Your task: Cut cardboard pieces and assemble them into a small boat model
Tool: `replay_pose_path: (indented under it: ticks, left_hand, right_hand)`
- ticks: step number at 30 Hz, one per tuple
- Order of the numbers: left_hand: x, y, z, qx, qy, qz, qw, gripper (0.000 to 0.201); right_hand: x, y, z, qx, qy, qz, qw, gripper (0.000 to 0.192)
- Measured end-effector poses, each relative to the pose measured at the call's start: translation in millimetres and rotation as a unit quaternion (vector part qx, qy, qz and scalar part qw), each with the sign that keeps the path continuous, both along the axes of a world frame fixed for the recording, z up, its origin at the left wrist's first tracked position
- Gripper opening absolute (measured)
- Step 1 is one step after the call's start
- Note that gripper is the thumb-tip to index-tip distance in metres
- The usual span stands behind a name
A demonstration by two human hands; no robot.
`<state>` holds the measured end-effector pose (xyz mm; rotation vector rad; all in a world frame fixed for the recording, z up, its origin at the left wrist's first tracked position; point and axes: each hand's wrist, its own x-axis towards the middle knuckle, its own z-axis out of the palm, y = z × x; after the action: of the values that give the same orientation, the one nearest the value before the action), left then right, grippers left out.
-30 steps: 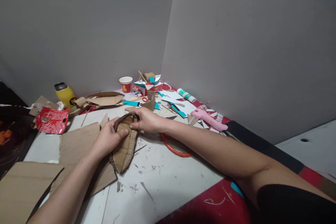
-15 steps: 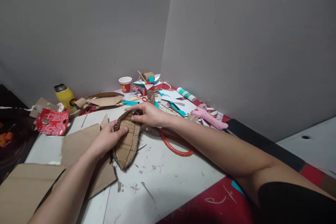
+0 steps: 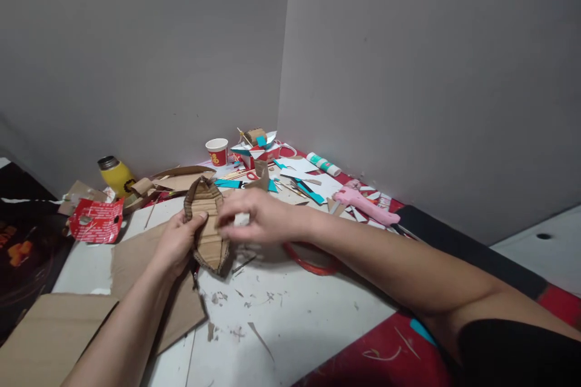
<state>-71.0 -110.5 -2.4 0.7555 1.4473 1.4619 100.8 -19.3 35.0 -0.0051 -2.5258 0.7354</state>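
Note:
A small boat-shaped cardboard piece (image 3: 209, 202), pointed at both ends with a raised corrugated rim, stands tilted above the table. My left hand (image 3: 176, 240) grips its left side, thumb pressed on the inner face and the other fingers behind it. Beside its right edge is my right hand (image 3: 261, 216), slightly blurred, with thumb and fingers apart and nothing visible between them. Flat brown cardboard (image 3: 136, 254) lies under my left forearm. Behind my right wrist a red-orange curved band (image 3: 313, 263) rests on the table, partly hidden.
At the back stand a yellow bottle (image 3: 117, 176), a red-and-white paper cup (image 3: 216, 152) and a small paper-and-cardboard model (image 3: 256, 142). A red wrapper (image 3: 96, 221) lies left. Paper scraps, a white-and-green tube (image 3: 323, 164) and a pink tool (image 3: 367, 205) lie right. Grey walls close the corner.
My right hand has let go of the boat-shaped cardboard and moved slightly right and toward me, its fingers parting. My left hand still holds the piece, now turned more upright and shifted left.

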Motion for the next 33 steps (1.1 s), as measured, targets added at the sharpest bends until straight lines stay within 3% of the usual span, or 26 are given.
replay_pose_path:
  ticks: [3,6,13,17,25,28,30,33]
  left_hand:
    - [1.3,0.9,-4.6,-0.006,-0.004,0.01,1.0,0.042]
    - [2.2,2.2,-5.7,0.001,-0.008,0.02,1.0,0.041]
    - [5.1,1.7,-5.9,0.014,-0.005,0.038,0.999,0.039]
    - [6.3,2.8,-10.5,0.02,0.002,0.033,0.999,0.036]
    - [9.2,3.8,-17.6,0.032,0.025,0.016,0.999,0.033]
    - [7.0,2.6,-14.7,0.043,0.023,0.019,0.999,0.036]
    - [5.1,1.4,-9.2,0.057,0.018,0.023,0.998,0.04]
    - [6.0,-1.0,1.2,0.078,0.016,0.027,0.996,0.043]
  right_hand:
    - [3.4,-12.2,0.3,0.106,-0.12,0.091,0.983,0.011]
    - [3.9,-18.9,-2.7,0.178,-0.116,0.08,0.974,0.027]
    - [-1.8,-22.6,-15.7,0.253,-0.064,0.065,0.963,0.017]
    - [-6.0,-23.5,-24.2,0.251,-0.071,0.07,0.963,0.014]
    - [-9.5,-23.9,-30.8,0.162,-0.13,0.105,0.973,0.015]
    - [-5.8,-16.4,-20.6,0.04,-0.103,0.121,0.987,0.014]
    - [-3.9,-6.8,-12.4,-0.084,0.003,0.036,0.996,0.006]
    - [-5.0,8.5,-6.1,-0.229,0.155,-0.171,0.946,0.015]
